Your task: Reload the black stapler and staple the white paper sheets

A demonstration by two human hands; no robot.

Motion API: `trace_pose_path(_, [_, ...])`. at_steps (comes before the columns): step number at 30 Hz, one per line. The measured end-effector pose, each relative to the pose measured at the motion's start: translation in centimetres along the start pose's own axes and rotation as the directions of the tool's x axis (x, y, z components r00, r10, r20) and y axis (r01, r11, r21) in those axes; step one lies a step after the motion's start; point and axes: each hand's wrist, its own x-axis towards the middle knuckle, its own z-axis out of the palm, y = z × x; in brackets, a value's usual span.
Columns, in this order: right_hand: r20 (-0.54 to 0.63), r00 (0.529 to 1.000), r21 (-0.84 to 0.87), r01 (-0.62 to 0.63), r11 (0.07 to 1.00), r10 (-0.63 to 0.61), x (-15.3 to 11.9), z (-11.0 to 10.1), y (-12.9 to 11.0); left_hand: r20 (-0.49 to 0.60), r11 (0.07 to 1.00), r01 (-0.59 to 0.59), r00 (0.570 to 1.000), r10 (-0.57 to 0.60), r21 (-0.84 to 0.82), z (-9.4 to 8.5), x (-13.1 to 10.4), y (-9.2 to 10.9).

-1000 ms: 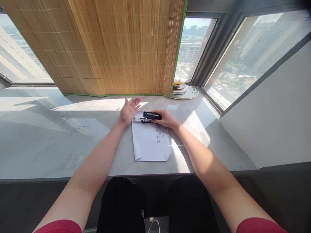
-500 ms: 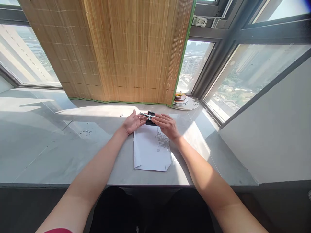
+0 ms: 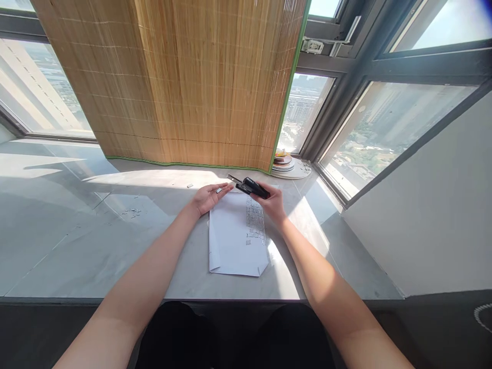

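Head view, looking down along both forearms onto a pale grey table point(image 3: 96, 241) set against a window bay. The right hand point(image 3: 272, 201) has its grip closed around a black stapler point(image 3: 250, 187), held off the surface and tipped so its metal nose points up and to the left, toward the other hand. The stapler hangs just above the far edge of a white sheet of paper point(image 3: 230, 241), which lies flat between the two arms with its near corners folded in. The left hand point(image 3: 207, 198) is open, palm up, fingers relaxed and gripping nothing; a small silvery piece point(image 3: 219, 190) (probably a strip of staples, too small to be sure) rests on the fingers near the stapler's nose. Rows of staples point(image 3: 255, 223) sit in the right part of the sheet, and more loose ones point(image 3: 132, 210) are scattered on the table well to the left. A bamboo blind point(image 3: 192, 82) hangs behind, with a stack of plates point(image 3: 283, 160) at its right corner.

The risks, as I judge them: the little piece sits loosely on an open palm, so a slight tilt could send it rolling onto the table. The stapler's nose is close to bare fingers, and a squeeze there could pinch skin or fire a staple.
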Motion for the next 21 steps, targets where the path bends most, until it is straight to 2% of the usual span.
trace_pose_path(2, [0.172, 0.980, 0.153, -0.129, 0.980, 0.102, 0.0, -0.4, 0.4, 0.027, 0.996, -0.048, 0.999, 0.046, 0.072, 0.2, -0.1, 0.1])
trace_pose_path(4, [0.372, 0.920, 0.200, -0.207, 0.958, 0.121, -0.1, -0.6, 0.6, 0.061, 0.990, -0.082, 0.995, 0.075, 0.119, 0.4, -0.2, 0.1])
trace_pose_path(6, [0.509, 0.854, 0.190, -0.235, 0.953, 0.108, -0.1, -0.6, 0.4, 0.078, 0.982, -0.100, 0.993, 0.088, 0.159, 0.6, -0.4, 0.0])
trace_pose_path(8, [0.584, 0.807, 0.171, -0.224, 0.960, 0.084, 0.0, -0.5, -0.2, 0.084, 0.969, -0.120, 0.991, 0.104, 0.217, 0.6, -0.6, -0.1])
trace_pose_path(10, [0.601, 0.797, 0.155, -0.182, 0.971, 0.054, 0.0, -0.3, -0.8, 0.094, 0.944, -0.148, 0.988, 0.126, 0.295, 0.7, -0.8, -0.2])
trace_pose_path(15, [0.405, 0.913, 0.177, -0.025, 0.984, -0.050, 0.2, 0.1, -2.2, 0.165, 0.848, -0.245, 0.968, 0.188, 0.470, 1.0, -1.0, -0.5])
trace_pose_path(21, [0.440, 0.897, 0.213, -0.049, 0.976, -0.051, 0.0, 0.3, -2.7, 0.155, 0.815, -0.311, 0.950, 0.269, 0.490, 1.4, -1.2, -0.3])
